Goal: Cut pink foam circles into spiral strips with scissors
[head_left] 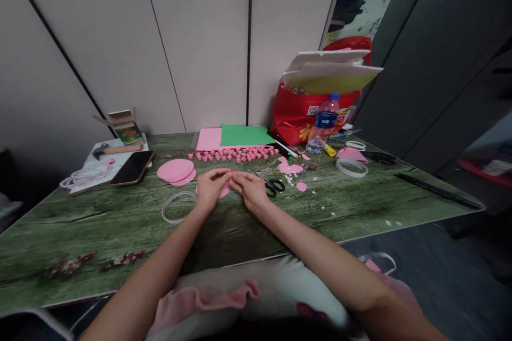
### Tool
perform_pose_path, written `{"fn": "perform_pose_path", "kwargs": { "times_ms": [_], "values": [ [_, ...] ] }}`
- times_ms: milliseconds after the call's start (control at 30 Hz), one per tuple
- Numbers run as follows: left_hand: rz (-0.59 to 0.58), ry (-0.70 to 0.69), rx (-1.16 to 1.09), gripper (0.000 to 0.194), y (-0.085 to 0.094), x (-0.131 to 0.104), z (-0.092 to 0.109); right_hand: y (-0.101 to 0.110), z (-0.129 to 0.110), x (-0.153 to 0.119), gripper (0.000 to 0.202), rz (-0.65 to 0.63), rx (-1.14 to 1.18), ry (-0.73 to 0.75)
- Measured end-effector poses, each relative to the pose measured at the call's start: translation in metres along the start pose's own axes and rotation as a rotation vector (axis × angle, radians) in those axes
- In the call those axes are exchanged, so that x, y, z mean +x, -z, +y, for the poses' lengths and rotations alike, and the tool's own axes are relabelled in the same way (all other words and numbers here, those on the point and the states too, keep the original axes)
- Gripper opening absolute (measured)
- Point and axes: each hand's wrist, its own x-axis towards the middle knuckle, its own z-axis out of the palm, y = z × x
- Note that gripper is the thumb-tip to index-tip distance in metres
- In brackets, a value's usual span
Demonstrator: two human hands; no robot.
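Note:
My left hand (212, 187) and my right hand (250, 187) meet fingertip to fingertip above the middle of the green table (132, 229). Both are pinched on a small pink piece (232, 173), mostly hidden by the fingers. Under and between them lies a pink paper disc (224, 190). Black-handled scissors (274, 187) rest just right of my right hand, their blades partly behind it. A roll of tape (165, 210) lies beside my left wrist. Behind the hands, several small pink rolled pieces (240, 154) form rows, and a stack of pink discs (176, 170) sits at the left.
Green paper (246, 135) and pink paper (208, 139) lie at the back. A bottle (323, 125) stands before a red bag (290, 112). Left are a phone (132, 168), hammer (120, 149) and beads (86, 176). Right are pink scraps (301, 186), another tape roll (351, 168) and a black strip (438, 191).

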Motion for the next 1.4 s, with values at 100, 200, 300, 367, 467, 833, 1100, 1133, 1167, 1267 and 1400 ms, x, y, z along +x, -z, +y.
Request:
{"fn": "perform_pose_path", "kwargs": {
  "times_ms": [100,200,300,367,467,833,1100,1133,1167,1267,1400],
  "values": [
    [-0.016,-0.063,0.125,0.024,-0.001,-0.002,0.001,-0.002,-0.001,0.000,0.010,0.063,-0.046,0.006],
    [-0.033,-0.143,0.227,0.023,-0.002,-0.004,0.002,-0.003,-0.001,-0.001,0.012,0.103,-0.076,0.027],
    [-0.039,-0.191,0.300,0.021,-0.001,-0.004,0.002,-0.003,-0.002,-0.002,0.014,0.112,-0.111,0.017],
    [-0.042,-0.192,0.312,0.022,-0.001,-0.004,0.001,-0.003,-0.002,-0.003,0.013,0.117,-0.132,0.003],
    [-0.074,-0.184,0.304,0.023,-0.001,-0.004,0.002,-0.003,-0.005,-0.004,0.012,0.132,-0.152,0.003],
    [-0.133,-0.118,0.173,0.030,-0.001,-0.004,0.006,0.004,-0.001,0.002,0.019,0.109,-0.269,0.119],
    [-0.091,-0.034,0.103,0.025,-0.001,-0.003,0.004,0.008,0.000,0.003,0.014,0.043,-0.671,0.389],
    [-0.090,-0.009,0.086,0.024,-0.001,-0.003,0.003,0.009,0.000,0.002,0.013,0.030,-0.729,0.450],
    [-0.089,0.013,0.074,0.023,-0.001,-0.003,0.002,0.009,-0.001,0.001,0.011,0.016,-0.783,0.505],
    [-0.098,0.046,0.057,0.020,0.000,-0.002,0.000,0.009,-0.003,0.000,0.008,-0.017,-0.868,0.576],
    [-0.131,0.026,0.044,0.025,0.003,-0.001,0.000,0.010,-0.004,0.000,0.008,-0.010,-0.865,0.546]
  ]
}}
